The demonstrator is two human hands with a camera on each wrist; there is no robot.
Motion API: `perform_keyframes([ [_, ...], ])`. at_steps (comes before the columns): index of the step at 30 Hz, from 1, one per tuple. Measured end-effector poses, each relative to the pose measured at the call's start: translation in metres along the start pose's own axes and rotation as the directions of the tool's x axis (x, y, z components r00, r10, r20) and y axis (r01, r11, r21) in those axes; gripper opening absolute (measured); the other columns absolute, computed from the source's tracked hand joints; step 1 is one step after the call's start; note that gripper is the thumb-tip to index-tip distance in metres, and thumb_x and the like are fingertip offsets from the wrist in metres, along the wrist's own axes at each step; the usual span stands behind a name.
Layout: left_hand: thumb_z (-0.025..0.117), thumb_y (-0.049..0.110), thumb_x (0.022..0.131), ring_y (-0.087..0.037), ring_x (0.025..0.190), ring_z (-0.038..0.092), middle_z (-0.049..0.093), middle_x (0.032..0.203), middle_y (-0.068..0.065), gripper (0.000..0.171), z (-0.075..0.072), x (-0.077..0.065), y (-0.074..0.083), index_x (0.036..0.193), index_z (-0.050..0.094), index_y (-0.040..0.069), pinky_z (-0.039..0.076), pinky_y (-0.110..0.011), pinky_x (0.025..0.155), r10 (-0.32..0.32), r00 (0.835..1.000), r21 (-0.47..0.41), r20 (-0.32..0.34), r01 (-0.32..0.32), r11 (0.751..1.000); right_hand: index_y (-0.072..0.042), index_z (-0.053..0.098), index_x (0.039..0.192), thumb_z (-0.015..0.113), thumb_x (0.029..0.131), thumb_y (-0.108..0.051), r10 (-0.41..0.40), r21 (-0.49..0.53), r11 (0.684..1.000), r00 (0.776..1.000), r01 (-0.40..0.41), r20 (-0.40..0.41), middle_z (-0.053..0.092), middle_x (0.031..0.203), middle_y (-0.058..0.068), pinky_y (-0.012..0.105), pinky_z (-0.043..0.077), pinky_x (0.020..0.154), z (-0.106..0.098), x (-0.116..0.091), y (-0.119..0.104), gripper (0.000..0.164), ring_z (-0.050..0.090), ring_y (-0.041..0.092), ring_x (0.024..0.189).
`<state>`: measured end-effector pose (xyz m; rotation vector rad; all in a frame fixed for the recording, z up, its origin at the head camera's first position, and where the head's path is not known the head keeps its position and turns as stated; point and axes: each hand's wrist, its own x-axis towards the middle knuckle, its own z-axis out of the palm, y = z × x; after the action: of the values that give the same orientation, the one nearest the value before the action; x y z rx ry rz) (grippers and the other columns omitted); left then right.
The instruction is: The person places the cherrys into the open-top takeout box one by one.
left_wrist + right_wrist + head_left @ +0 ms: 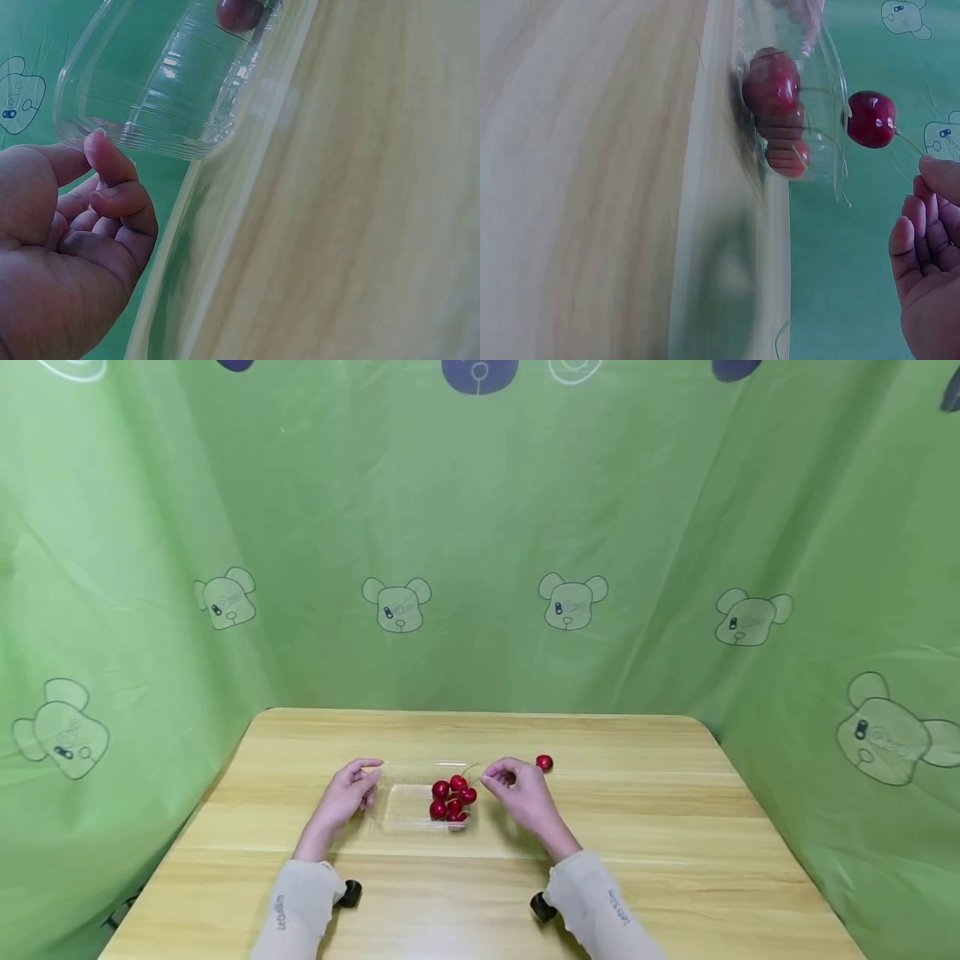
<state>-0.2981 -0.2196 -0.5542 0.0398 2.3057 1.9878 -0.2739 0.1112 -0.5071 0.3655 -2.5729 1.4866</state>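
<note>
A clear plastic container (pixel 401 806) sits on the table with several red cherries (pixel 438 810) gathered at its right end. My left hand (pixel 348 793) holds the container's left rim between thumb and finger, as the left wrist view shows at the rim corner (pixel 97 146). On the other side, my right hand (pixel 531 802) pinches the thin green stem of one cherry (pixel 871 120). That cherry hangs at the container's right rim, higher than the cherries inside (pixel 772 82). Whether it touches the rim I cannot tell.
One loose cherry (pixel 543 763) lies on the wooden table (pixel 645 810), just beyond my right hand. A green curtain (pixel 480 510) printed with bear heads surrounds the table's back and sides.
</note>
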Motion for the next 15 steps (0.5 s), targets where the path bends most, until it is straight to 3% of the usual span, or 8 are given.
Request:
perform_keyframes([
  [7,0.057,0.014,0.107,-0.012,0.063,0.055,0.059,0.083,-0.008,0.038,0.000,0.001,0.001,0.142,0.055,0.000,0.045,-0.022,0.057,-0.012,1.000,-0.017,-0.002,0.012,1.000,-0.008,0.075,0.094,0.078,0.092,-0.013,-0.047,-0.001,0.999,0.998,0.047,0.029,0.070,0.084,-0.001,0.021,0.053,0.068,0.011,-0.003,-0.007,0.006,0.060,0.010,0.075],
  [15,0.057,0.016,0.107,-0.012,0.064,0.055,0.060,0.083,-0.007,0.039,0.001,0.001,0.001,0.143,0.054,0.000,0.046,-0.022,0.057,-0.012,1.000,-0.008,0.005,0.012,1.000,-0.011,0.075,0.093,0.079,0.091,-0.012,-0.037,0.023,0.999,0.997,0.035,0.070,0.070,0.083,-0.001,0.019,0.051,0.064,0.027,-0.004,-0.016,0.004,0.058,0.009,0.072],
])
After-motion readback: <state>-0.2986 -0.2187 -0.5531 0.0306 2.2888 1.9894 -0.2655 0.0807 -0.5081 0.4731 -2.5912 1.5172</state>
